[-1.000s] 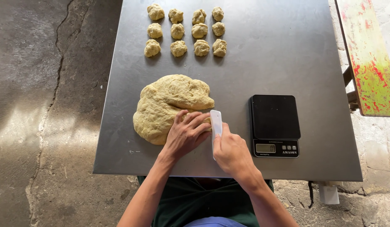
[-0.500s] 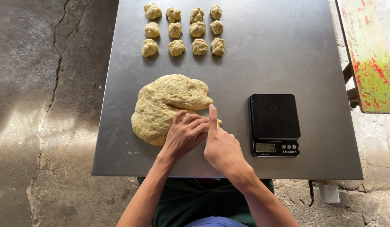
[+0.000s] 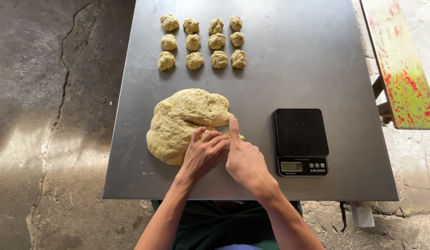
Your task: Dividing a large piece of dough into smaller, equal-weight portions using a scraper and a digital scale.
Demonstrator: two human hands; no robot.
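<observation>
The left hand (image 3: 206,155) lies palm down on the near right edge of the dough mass (image 3: 185,122), its fingers together and curled a little over the dough, pressing on it rather than closed around it. The right hand (image 3: 243,159) sits just beside it, touching it along the fingers, with the forefinger stretched straight out along the dough's right edge and the other fingers folded in; whether anything is held under the palm cannot be told.

The dough mass is a large, pale yellow-tan lump with a soft, uneven surface, folded over itself so that a thick flap lies across its far right part. It rests on the steel worktop (image 3: 294,60), near the front edge and left of centre.

Right of the dough, apart from it, stands a flat black kitchen scale (image 3: 300,139) with a small display at its near edge; its platform carries nothing.

Beyond the dough, toward the far edge of the worktop, twelve small dough balls (image 3: 203,41) lie in three rows of four, rough-surfaced and the same colour, each apart from its neighbours.

Further right of the dough, past the worktop's edge, is a plank with worn green and red paint (image 3: 400,69). Left of the dough is a cracked concrete floor (image 3: 48,115).
</observation>
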